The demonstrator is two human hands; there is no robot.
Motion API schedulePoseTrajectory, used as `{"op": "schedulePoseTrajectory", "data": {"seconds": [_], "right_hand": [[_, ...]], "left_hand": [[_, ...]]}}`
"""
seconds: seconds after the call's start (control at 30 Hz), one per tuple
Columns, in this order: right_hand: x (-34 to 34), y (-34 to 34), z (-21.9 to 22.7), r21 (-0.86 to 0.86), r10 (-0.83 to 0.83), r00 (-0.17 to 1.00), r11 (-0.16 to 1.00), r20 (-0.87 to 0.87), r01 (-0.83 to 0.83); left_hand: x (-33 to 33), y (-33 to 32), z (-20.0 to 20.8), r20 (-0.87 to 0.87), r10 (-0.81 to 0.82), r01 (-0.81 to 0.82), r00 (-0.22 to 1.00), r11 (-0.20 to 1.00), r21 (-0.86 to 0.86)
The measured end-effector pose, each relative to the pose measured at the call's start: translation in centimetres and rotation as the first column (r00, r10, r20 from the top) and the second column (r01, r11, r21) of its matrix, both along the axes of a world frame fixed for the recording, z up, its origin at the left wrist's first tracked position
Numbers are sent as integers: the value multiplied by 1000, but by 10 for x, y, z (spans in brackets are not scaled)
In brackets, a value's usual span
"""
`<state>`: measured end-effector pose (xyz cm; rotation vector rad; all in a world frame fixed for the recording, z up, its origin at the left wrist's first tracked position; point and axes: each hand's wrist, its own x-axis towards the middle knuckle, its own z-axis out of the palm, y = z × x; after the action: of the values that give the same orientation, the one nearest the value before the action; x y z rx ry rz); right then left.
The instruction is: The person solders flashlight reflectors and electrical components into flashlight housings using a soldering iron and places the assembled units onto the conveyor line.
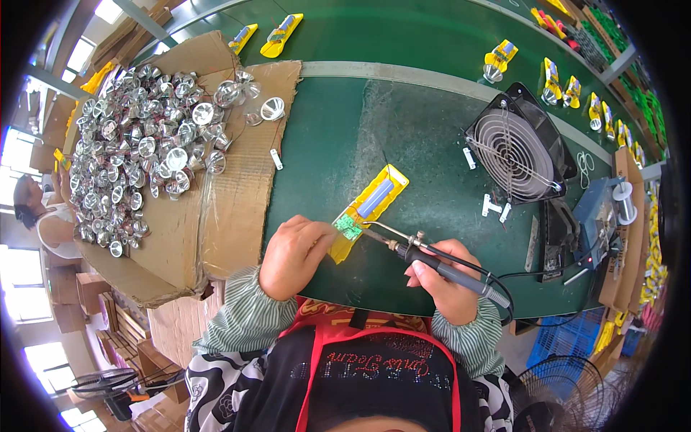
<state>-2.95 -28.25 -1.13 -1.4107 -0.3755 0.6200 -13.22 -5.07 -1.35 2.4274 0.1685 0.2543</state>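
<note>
A yellow flashlight housing (391, 189) lies open on the green bench, with a blue cylindrical battery (376, 199) and a small green circuit board (348, 227) in it. My left hand (294, 255) is closed in a pinch at the board's left edge; whatever its fingertips hold is hidden. My right hand (448, 282) grips a soldering iron (453, 276) with a dark grey handle. A thin metal tube, fed by a black hose, runs along the iron. Tube and iron tip both reach the board; actual contact is too small to tell.
Many silver reflector cups (144, 147) fill a cardboard tray (237, 187) at left. A black fan (515, 147) stands at right, near a blue soldering station (594, 216) with a solder spool (624, 203). Small white parts (491, 206) lie nearby. Beyond the metal rail sit more yellow housings (281, 36).
</note>
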Motion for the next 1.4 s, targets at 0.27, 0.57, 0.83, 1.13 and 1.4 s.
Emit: {"op": "schedulePoseTrajectory", "data": {"seconds": [0.27, 0.57, 0.83, 1.13, 1.4], "right_hand": [[5, 7, -1, 33, 30, 999, 999, 9, -31], [10, 18, -4, 45, 82, 996, 996, 30, -83], [10, 21, -7, 21, 82, 997, 996, -4, -82], [9, 23, -12, 12, 80, 996, 997, 35, -80], [10, 17, -2, 17, 31, 999, 999, 28, -32]], "left_hand": [[10, -8, -3, -41, 104, -105, 994, 994, -13], [12, -8, 0, 11, 105, -105, 994, 976, 190], [12, -5, -1, -7, 79, -77, 997, 983, 166], [11, -4, -1, -38, 72, -66, 997, 986, 151], [12, -4, -3, -10, 56, -54, 998, 990, 132]]}}
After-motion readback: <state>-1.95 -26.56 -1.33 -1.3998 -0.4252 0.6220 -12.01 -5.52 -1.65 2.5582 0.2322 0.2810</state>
